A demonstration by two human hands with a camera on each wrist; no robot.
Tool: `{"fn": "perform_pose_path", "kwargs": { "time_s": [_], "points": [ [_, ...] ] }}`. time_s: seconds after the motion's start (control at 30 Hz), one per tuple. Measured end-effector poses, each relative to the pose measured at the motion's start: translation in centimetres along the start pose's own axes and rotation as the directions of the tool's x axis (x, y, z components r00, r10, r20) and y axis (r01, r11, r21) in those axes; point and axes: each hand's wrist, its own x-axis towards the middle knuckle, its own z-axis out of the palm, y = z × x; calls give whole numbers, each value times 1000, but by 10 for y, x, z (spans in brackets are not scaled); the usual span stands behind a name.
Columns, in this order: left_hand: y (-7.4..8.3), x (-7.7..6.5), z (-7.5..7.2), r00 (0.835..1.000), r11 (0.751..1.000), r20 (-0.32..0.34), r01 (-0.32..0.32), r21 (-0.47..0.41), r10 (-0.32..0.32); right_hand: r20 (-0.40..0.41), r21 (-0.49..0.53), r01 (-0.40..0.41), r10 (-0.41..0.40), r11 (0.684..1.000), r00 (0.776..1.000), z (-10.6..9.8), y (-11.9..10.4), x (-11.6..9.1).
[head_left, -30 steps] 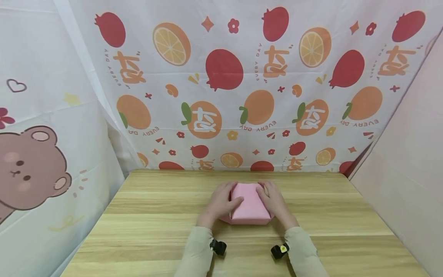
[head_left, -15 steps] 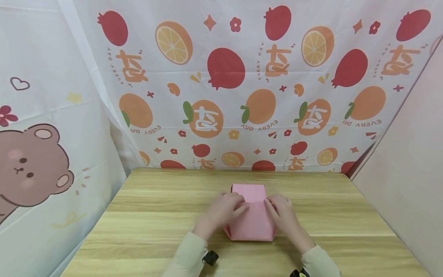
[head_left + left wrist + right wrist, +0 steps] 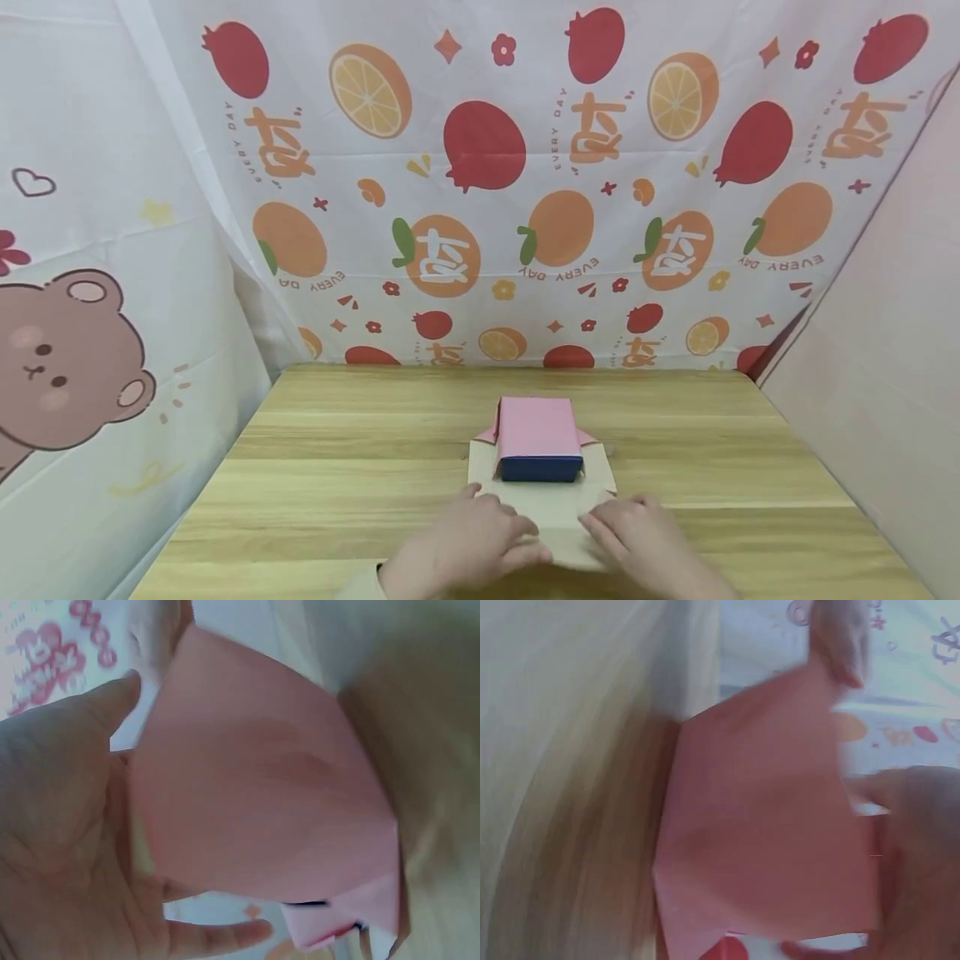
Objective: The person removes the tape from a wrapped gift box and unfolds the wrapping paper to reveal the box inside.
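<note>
Near the middle of the table, a dark blue box (image 3: 542,469) sits under a pink paper wrapping (image 3: 538,427), its front face showing. The wrapping's front flap (image 3: 540,507) is folded toward me, beige inner side up. My left hand (image 3: 472,542) is at the flap's left part; in the left wrist view its thumb stands apart from the pink outer side (image 3: 262,772) and its fingers run behind it. At the flap's right part is my right hand (image 3: 645,537), blurred in the right wrist view, fingers partly hidden behind the paper's edge.
The wood-grain table (image 3: 337,467) extends around the wrapping. Behind it hangs a white cloth (image 3: 637,167) printed with fruit. A bear-print cloth (image 3: 180,333) hangs at the left, and a pale cloth (image 3: 877,333) at the right.
Both hands have moved from the wrapping's top toward me, and the front flap has come down with them. The dark blue box and the beige inner side now show.
</note>
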Motion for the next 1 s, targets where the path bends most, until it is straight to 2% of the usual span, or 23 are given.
{"fn": "perform_pose_path", "kwargs": {
  "time_s": [0.03, 0.1, 0.17, 0.23, 0.3, 0.37, 0.43, 0.47, 0.6, 0.73, 0.87, 1.0],
  "points": [
    [2, -3, 2, 999, 1000, 48, -10, -15, 10, 107, 28, -7, 4, 1000, 994, -2, 0, -3],
    [6, -7, 7, 988, 1000, 153, -11, -29, 15, 308, 96, -37, 6, 995, 951, -3, 0, -6],
    [9, -9, 15, 973, 1000, 233, 5, -26, 1, 418, 141, -36, -27, 989, 908, 2, 1, -8],
    [12, -8, 26, 956, 999, 293, 34, -16, -28, 480, 167, -40, -46, 985, 876, 10, 2, -8],
    [13, -7, 36, 940, 997, 335, 77, -13, -68, 486, 157, -1, -76, 988, 870, 18, 0, -9],
    [13, -4, 43, 933, 994, 348, 108, -16, -96, 497, 125, 14, -75, 992, 864, 25, -3, -8],
    [13, -1, 48, 934, 992, 337, 128, -8, -118, 494, 86, 40, -77, 996, 866, 30, -6, -7],
    [12, 1, 49, 935, 991, 332, 136, -9, -126, 475, 66, 73, -96, 995, 875, 33, -7, -7],
    [11, 1, 54, 951, 988, 270, 155, 18, -154, 428, 11, 114, -108, 993, 898, 40, -9, -7],
    [2, -5, 53, 947, 981, 264, 193, -8, -184, 429, 27, 45, -52, 999, 902, 46, 1, -9],
    [-13, -17, 48, 940, 973, 262, 231, -22, -217, 430, 116, -52, -3, 992, 903, 47, 26, -18],
    [-29, -29, 43, 944, 972, 241, 235, -8, -226, 400, 134, -68, 9, 989, 917, 40, 49, -30]
  ]
}}
